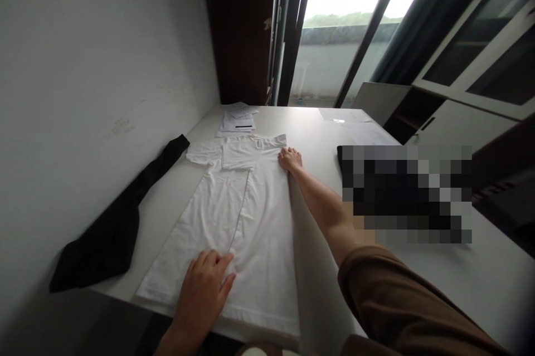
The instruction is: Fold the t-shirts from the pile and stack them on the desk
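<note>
A white T-shirt lies spread on the white table, folded lengthwise, with one side laid over the middle and a sleeve turned back on top. My left hand rests on its lower part near the front edge, fingers extended and thumb apart. Stretched farther out, my right hand touches the shirt's right edge just below the sleeve, its fingers lying over the cloth. Some of the fabric under both palms is hidden.
Against the left wall lies a folded black garment, overhanging the table's front. Papers are stacked at the far end, with more sheets at far right. A dark item, mostly pixelated, is right of my forearm.
</note>
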`<state>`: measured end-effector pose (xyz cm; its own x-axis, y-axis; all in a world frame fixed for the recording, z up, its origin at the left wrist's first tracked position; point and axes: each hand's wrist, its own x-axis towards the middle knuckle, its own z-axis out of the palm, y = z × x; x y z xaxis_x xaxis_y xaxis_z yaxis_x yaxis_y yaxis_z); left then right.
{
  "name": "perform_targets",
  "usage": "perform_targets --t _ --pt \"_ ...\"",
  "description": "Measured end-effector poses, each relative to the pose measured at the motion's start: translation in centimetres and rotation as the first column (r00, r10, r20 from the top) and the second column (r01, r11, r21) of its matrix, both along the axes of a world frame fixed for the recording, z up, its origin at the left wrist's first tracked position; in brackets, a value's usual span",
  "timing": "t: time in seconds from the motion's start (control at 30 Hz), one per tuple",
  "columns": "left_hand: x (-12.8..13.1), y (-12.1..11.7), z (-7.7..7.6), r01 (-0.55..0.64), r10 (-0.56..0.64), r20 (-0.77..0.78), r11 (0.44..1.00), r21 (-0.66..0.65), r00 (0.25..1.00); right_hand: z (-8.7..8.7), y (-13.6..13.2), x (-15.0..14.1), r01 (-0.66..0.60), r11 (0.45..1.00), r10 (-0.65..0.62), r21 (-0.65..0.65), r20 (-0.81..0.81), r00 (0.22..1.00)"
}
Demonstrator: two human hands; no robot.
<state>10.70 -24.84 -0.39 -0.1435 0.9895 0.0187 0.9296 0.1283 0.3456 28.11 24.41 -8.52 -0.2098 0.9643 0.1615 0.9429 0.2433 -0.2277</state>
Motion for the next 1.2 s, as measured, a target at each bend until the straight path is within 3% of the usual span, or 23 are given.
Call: perform_targets --t 0.07,0.17,0.27,0.4,0.63,0.77,0.93,1.03,1.2 --pt "0.8 0.5 0.3 0.014 -0.012 -0.022 0.993 0.118 1.000 0.0 -0.6 0.2 -0.023 1.000 0.023 0.020 -0.012 1.000" --pt "3.3 1.3 0.7 0.252 -0.262 0.100 0.963 0.097 0.960 -0.1 -0.8 0.8 -0.079 0.997 0.079 0.006 -0.003 0.997" --pt "6.4 2.1 0.7 0.553 -0.550 0.184 0.832 0.040 0.815 0.0 -0.3 1.5 -0.106 0.993 0.108 -0.053 0.036 0.993" --pt "8.6 3.0 0.0 0.729 -0.719 0.162 0.684 -0.007 0.676 0.0 -0.2 1.5 -0.037 0.994 0.042 -0.099 0.049 0.998" --pt "8.6 4.2 -0.4 0.795 -0.786 0.139 0.606 -0.026 0.603 -0.1 -2.8 2.1 -0.065 0.997 0.069 0.040 -0.098 0.993" --pt "8.8 4.2 -0.4 0.801 -0.792 0.121 0.595 -0.070 0.599 0.8 -3.3 2.8 -0.091 0.991 0.068 -0.096 -0.223 0.972" --pt "9.2 3.8 0.7 0.829 -0.826 0.078 0.551 -0.095 0.558 1.7 -3.5 1.8 -0.055 0.994 0.041 -0.094 -0.148 0.988" --pt "9.6 3.3 0.2 0.831 -0.832 0.040 0.549 -0.091 0.554 1.6 -4.0 1.2 -0.024 0.998 0.017 -0.059 -0.116 0.993" --pt "10.2 2.9 -1.6 0.795 -0.799 -0.003 0.598 -0.104 0.601 1.5 -4.0 1.1 -0.062 0.997 0.058 -0.038 -0.094 0.994"
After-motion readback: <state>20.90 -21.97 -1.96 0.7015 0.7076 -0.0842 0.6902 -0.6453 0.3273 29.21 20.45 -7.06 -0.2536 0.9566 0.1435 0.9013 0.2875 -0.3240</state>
